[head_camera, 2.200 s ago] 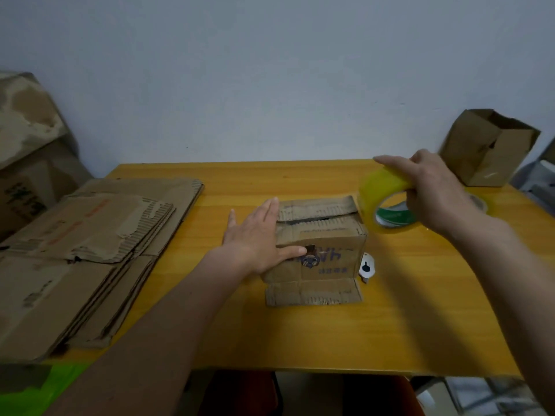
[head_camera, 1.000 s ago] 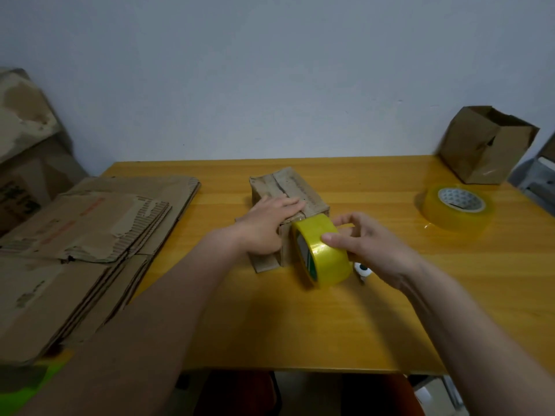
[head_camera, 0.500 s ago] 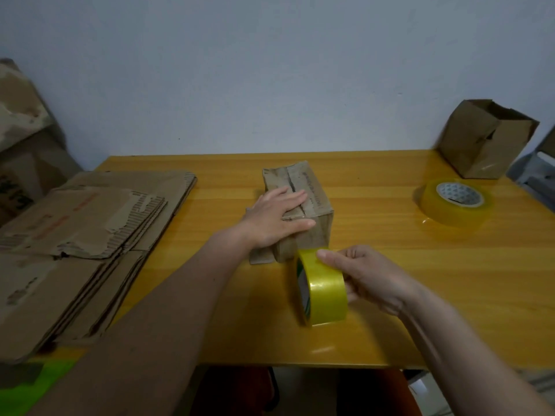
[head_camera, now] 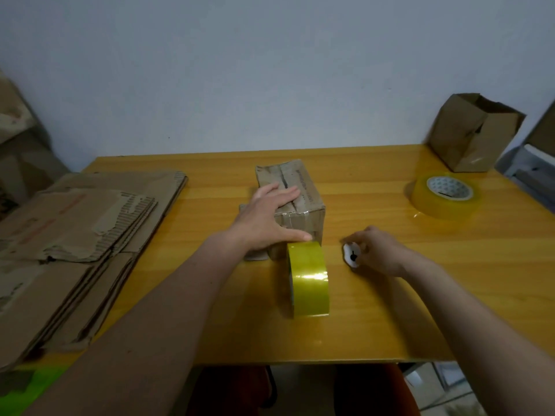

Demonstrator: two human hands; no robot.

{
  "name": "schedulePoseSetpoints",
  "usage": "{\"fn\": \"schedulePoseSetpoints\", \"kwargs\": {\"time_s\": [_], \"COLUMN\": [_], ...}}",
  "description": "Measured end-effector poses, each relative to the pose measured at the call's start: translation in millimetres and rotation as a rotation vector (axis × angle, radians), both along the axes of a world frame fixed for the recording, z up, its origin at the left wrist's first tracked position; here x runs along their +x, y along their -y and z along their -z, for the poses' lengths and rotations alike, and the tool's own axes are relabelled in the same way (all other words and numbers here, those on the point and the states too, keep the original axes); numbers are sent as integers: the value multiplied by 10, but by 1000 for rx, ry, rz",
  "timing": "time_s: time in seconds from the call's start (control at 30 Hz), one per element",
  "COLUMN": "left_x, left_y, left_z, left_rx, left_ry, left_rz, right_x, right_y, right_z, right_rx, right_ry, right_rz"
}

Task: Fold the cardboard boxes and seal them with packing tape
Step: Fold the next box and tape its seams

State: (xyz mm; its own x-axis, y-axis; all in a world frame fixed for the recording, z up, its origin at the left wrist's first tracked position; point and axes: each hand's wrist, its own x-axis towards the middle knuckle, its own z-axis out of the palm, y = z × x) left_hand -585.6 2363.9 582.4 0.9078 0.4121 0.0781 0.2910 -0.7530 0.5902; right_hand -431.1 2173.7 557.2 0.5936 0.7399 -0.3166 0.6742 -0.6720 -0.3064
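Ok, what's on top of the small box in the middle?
The left hand lies flat on the box, fingers across the top seam. The seam under the palm is hidden.

A glossy, smooth wooden table [head_camera: 390, 310] is seen, with light reflected near its right edge. Matt, worn brown cardboard is shown by the small box [head_camera: 303, 199], with shiny tape across its near end. Torn, rough corrugated edges are shown by the flattened cardboard stack [head_camera: 75, 235] at the left edge. Glossy yellow plastic film is presented by the upright tape roll [head_camera: 309, 280].
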Motion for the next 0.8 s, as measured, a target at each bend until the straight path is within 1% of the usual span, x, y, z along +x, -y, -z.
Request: {"fn": "schedulePoseSetpoints", "kwargs": {"time_s": [0.07,0.23,0.27,0.3,0.37,0.4,0.43,0.47,0.53,0.57,0.67,0.8], "left_x": [-3,-11,-16,-23,-27,-26,-25,-27,-40,-51,-65,-66], "left_y": [5,9,16,22,33,34,34,31,28,31,49,47], "left_z": [-9,-7,-3,3,6,4,2,0,-5,-8,-10,-10], "left_rx": [2,-10,-10,-7,1,5,3,-2,-12,-15,-28,-21], "left_ry": [-11,-8,1,11,28,33,37,41,44,43,54,43], "left_rz": [0,-4,-3,-4,-1,3,8,13,32,43,56,49], "right_x": [18,2,-10,-31,-146,-224,-308,-394,-531,-567,-590,-638], "right_y": [1,106,149,186,212,184,136,73,-48,-92,-159,-177], "right_z": [-57,-206,-244,-294,-444,-522,-583,-615,-605,-583,-519,-509], "right_rx": [60,71,149,297,719,884,974,996,928,881,806,764], "right_ry": [-39,-67,-112,-184,-286,-273,-224,-144,25,73,143,289], "right_rz": [-5,-19,-19,-12,15,4,-34,-96,-200,-217,-249,-368]}}
